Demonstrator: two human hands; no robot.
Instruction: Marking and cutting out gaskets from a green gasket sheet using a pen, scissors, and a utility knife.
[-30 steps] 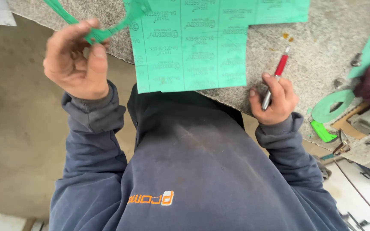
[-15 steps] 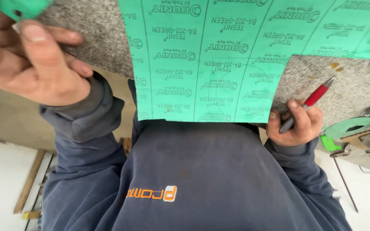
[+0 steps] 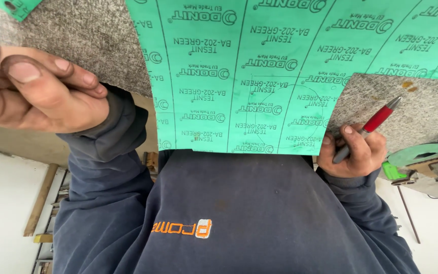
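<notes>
A large green gasket sheet with rows of print lies on a speckled grey tabletop and overhangs its near edge at my chest. A thin drawn circle shows on the sheet near its lower right. My right hand grips a red and grey pen beside that corner, with a fingertip touching the sheet's edge. My left hand hovers at the left with its fingers curled together and nothing visible in them. A small green scrap shows just above it at the frame's top edge.
At the right edge lie a green ring-shaped cutout, a green-handled tool and other metal tools. Wooden strips lie on the pale floor at lower left. My dark blue sweatshirt fills the lower middle.
The view has closed in on the sheet. My left hand held a green cutout strip a second ago; now it has dropped below the green scrap with fingers curled. The right hand keeps the pen.
</notes>
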